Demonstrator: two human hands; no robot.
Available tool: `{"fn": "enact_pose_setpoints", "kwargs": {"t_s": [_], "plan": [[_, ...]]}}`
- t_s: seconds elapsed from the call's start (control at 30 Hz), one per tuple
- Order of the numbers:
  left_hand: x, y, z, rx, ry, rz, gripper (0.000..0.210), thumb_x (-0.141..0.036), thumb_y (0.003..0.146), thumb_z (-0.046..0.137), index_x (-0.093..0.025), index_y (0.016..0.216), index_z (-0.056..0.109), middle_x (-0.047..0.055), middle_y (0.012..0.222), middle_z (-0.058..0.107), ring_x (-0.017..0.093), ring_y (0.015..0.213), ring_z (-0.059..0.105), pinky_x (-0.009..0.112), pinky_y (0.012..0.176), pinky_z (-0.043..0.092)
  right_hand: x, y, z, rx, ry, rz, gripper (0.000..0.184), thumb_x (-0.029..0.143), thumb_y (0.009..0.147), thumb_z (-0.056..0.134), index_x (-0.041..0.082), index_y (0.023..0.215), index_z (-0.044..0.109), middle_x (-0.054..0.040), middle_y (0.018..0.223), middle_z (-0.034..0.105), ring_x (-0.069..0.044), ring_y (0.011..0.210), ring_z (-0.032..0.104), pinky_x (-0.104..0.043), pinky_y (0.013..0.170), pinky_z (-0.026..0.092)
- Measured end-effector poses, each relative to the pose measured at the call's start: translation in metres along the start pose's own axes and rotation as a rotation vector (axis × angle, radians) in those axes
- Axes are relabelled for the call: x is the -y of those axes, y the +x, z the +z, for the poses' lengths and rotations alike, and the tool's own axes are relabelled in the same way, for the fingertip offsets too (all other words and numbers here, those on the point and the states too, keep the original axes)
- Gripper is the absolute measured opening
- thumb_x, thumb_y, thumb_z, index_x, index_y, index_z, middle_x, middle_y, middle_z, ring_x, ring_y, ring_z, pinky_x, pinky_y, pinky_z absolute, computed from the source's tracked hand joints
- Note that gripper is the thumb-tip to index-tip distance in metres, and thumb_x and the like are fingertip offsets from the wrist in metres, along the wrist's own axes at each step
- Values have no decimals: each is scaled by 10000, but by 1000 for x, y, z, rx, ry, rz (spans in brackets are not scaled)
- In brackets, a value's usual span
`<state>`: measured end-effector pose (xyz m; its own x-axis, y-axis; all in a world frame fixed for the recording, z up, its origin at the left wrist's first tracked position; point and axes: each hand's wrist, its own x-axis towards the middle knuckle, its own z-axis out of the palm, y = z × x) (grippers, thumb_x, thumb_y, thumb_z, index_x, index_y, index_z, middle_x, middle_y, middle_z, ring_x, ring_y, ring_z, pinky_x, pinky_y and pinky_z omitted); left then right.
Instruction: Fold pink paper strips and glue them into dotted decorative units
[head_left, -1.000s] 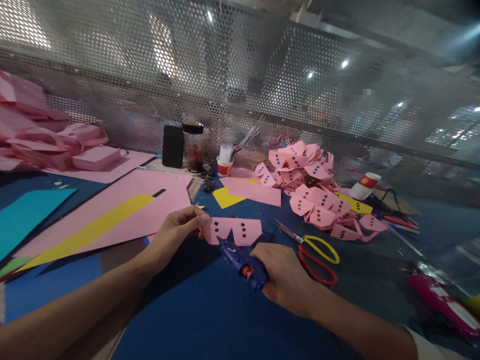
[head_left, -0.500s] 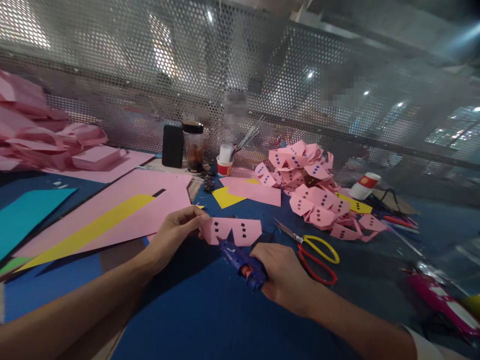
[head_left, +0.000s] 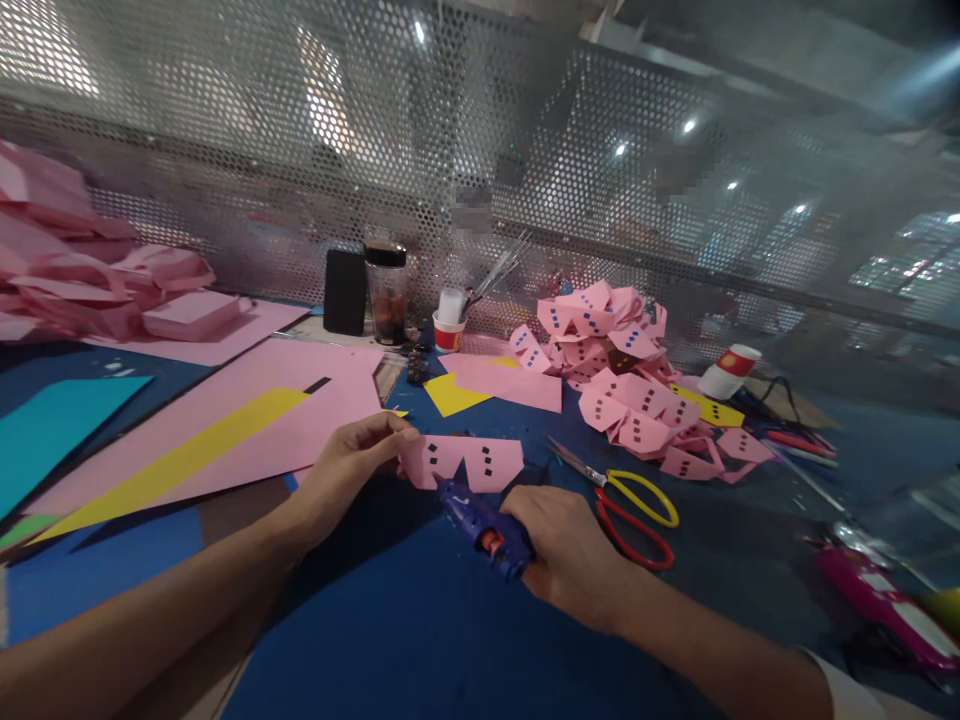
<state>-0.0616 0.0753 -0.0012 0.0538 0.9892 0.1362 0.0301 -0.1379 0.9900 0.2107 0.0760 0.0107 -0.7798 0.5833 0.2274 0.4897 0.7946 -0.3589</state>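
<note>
Between the fingertips of my left hand (head_left: 365, 458) is the left end of a pink paper piece (head_left: 495, 462), which has black square marks and a notch in its lower edge. My right hand (head_left: 574, 550) is wrapped round a blue glue gun (head_left: 486, 528), its nozzle pointing up and left at the paper's lower edge, by the notch. Whether glue is coming out is too small to tell. Scissors (head_left: 600, 478) with one yellow and one red handle lie open just right of the paper.
Marked pink paper pieces (head_left: 637, 415) are heaped at the right back. Large pink sheets (head_left: 262, 390) and a yellow strip (head_left: 195, 450) lie left. A lidded jar (head_left: 386, 295) and paper cup (head_left: 448, 333) stand near the perforated metal screen (head_left: 262, 180). A magenta tool (head_left: 885, 610) lies far right.
</note>
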Motion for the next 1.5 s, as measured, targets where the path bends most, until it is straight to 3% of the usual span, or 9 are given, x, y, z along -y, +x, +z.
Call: {"fn": "enact_pose_setpoints", "kwargs": {"t_s": [1.5], "plan": [[-4,-1,2,-10,-7,-23,297,-386,929,581,-202,699,619,24,683,716,181,674,626,309,669,429,1,0,-2,42,-86,2,181,146,793,555,223,820,393,-12,798,569,-185,726,515,-308,637,296]]}}
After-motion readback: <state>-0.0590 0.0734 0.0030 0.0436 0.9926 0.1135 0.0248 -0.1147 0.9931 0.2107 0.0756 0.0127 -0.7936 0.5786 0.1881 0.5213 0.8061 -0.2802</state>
